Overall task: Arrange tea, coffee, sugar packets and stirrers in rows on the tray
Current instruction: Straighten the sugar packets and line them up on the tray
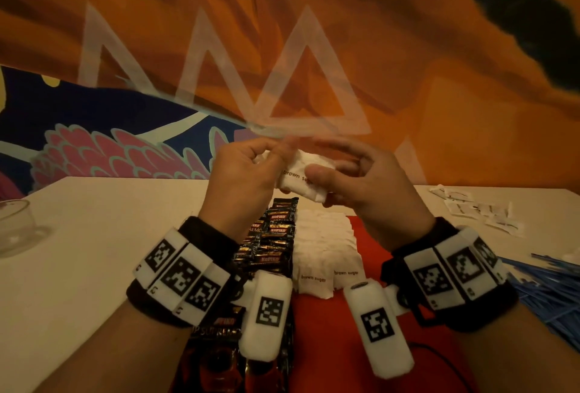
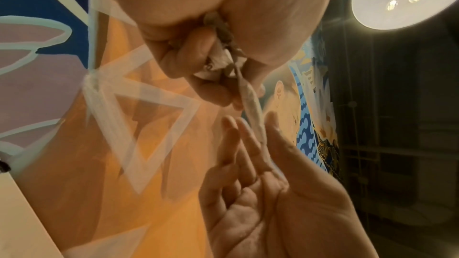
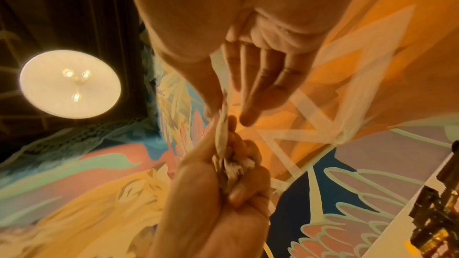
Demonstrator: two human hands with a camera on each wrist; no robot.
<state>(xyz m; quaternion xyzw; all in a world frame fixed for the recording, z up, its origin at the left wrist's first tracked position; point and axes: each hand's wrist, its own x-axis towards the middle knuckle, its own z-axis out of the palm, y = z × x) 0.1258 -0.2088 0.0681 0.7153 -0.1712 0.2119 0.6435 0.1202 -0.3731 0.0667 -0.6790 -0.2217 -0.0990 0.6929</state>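
**Reader:** Nearest the camera, what shows?

**Describer:** Two wrists wearing black bands with white blocks printed in black-and-white square codes. Beyond them, the left hand and right hand are raised above the table, sharing a small bunch of white brown sugar packets.

**Reader:** How are the hands holding it?

**Describer:** The left hand's fingers are curled around one crumpled end of the bunch. The right hand pinches the other end under its thumb, its other fingers fairly straight. Holding it in the air likely lets the person square up the packets, or peel one off, before laying them down.

**Reader:** Where does the rest lie?

**Describer:** On a red tray below the hands. A row of glossy dark Kopiko coffee sachets runs away from the camera. Just beside it runs a row of overlapping, soft white paper sugar sachets. Thin blue stirrers lie heaped on the table to the right, off the tray. More white packets are scattered further back, and a clear glass bowl stands at the far left.
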